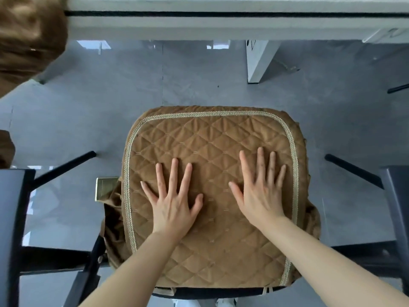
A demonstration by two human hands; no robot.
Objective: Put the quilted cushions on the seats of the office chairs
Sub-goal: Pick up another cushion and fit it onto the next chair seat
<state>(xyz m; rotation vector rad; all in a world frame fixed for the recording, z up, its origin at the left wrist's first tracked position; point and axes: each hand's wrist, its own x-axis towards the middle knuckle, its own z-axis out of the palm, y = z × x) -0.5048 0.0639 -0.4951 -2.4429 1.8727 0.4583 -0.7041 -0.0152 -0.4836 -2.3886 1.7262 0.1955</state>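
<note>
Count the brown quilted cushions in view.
1 for certain: the quilted cushion on the chair seat, under both flat hands. Blurred brown fabric at top left may be another; I cannot tell.

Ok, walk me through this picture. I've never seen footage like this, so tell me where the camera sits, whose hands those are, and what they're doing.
There is no machine here. The single picture comes from a wide-angle camera worn on a person's head, looking down, so the two bare arms reaching in from the bottom are the wearer's own.

The left hand and the right hand lie flat, fingers spread, on a brown quilted cushion with a pale braided border. Neither hand grips anything; they rest on the fabric, apparently pressing or smoothing it.

The cushion lies on a chair seat, almost wholly covered, with dark chair legs sticking out over the grey floor. Loose brown fabric hangs at the cushion's left side. A white desk runs across the top, and more brown fabric, blurred, shows in the top left corner.
</note>
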